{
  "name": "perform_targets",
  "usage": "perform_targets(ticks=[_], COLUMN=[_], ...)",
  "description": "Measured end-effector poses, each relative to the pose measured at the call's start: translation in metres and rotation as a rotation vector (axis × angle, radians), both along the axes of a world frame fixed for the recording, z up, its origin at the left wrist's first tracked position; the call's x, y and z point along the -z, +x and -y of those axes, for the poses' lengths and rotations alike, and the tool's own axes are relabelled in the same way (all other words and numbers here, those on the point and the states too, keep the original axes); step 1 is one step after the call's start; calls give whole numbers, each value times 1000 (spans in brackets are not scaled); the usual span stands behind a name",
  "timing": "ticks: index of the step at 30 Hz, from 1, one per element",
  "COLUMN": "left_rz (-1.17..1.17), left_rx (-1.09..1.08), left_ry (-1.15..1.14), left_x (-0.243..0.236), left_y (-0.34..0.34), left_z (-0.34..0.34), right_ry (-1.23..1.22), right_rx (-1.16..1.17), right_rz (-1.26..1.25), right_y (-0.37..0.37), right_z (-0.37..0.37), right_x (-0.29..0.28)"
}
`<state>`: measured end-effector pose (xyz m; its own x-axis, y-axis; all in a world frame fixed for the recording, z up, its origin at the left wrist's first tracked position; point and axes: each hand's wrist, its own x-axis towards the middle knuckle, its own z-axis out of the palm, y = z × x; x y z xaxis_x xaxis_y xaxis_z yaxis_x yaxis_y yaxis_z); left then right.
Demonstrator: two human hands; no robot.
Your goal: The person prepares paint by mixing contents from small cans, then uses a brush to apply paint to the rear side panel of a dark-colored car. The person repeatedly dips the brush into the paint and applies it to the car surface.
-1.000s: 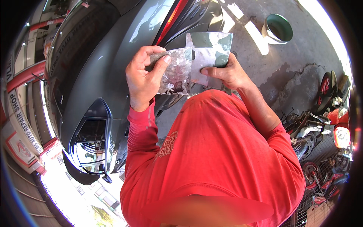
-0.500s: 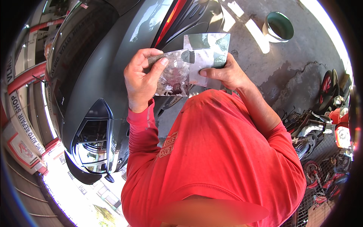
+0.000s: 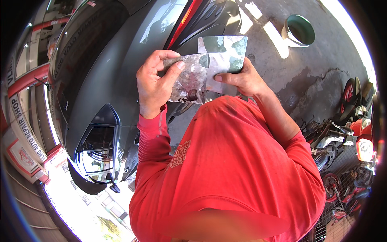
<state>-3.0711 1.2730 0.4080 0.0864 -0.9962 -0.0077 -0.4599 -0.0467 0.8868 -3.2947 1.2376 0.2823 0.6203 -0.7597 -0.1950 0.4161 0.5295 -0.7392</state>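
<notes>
Perhaps the left hand (image 3: 156,82), pinching a mottled grey sheet (image 3: 191,76), or right hand (image 3: 246,78), pinching a patchy pale panel (image 3: 218,65), could drop it if its grip loosens.

Over on the person's left I see a dark car (image 3: 133,60) filling the way beside the left hand (image 3: 155,82). Past the right hand (image 3: 245,79), there's room to reach over the concrete floor (image 3: 278,70), until the bucket (image 3: 304,26) ahead and the motorbikes (image 3: 360,127) farther right get in the way. The red shirt (image 3: 229,153) crowds the near side.
</notes>
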Motion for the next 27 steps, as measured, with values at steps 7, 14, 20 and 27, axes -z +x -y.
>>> perform_targets(ticks=[7, 14, 20, 27], left_rz=[-24, -33, 2, -39], left_rx=[-75, -8, -25, -67], left_ry=[-44, -41, -23, -31], left_x=[-3, 4, 8, 3], left_y=[11, -1, 8, 6], left_z=[-2, 2, 4, 0], right_ry=[27, 43, -11, 32], right_rx=[35, -3, -16, -6], right_rz=[70, 32, 18, 21], right_y=[-6, -3, -7, -13], right_z=[0, 3, 3, 4], right_x=[7, -3, -1, 8])
